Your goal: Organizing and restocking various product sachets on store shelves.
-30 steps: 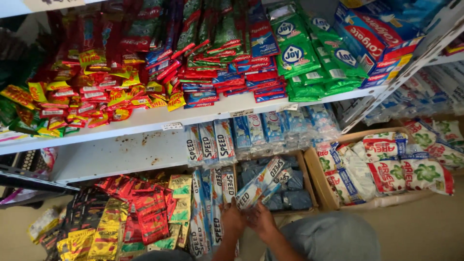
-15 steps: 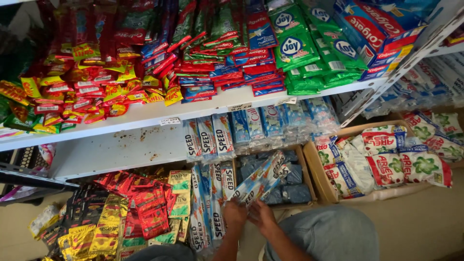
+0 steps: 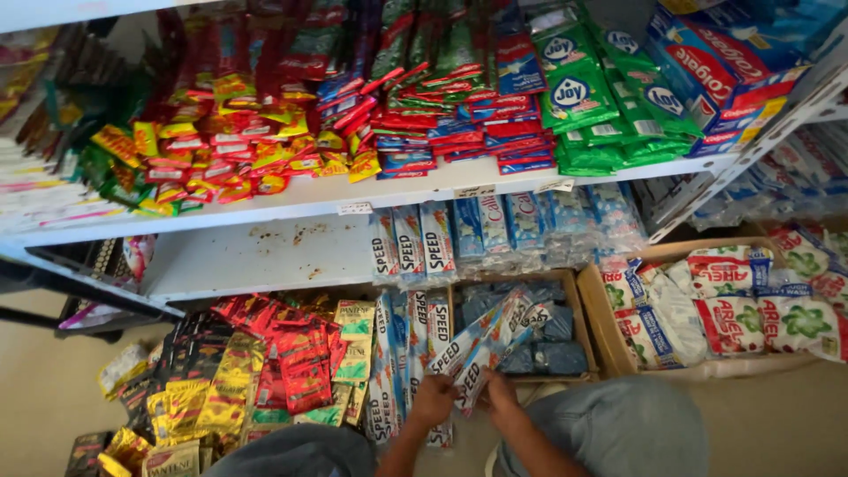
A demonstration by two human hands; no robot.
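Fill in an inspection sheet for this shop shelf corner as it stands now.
Surface: white metal shelf, partly bare, brown stains.
Job's things: strip of blue-and-white sachets, held fanned above the open cardboard box.
Clutter: red and yellow sachets piled on the floor; green pouches on the upper shelf.
Hands: left hand and right hand both grip the strip.
Cables: nothing seen.
Surroundings: box of white detergent bags to the right.
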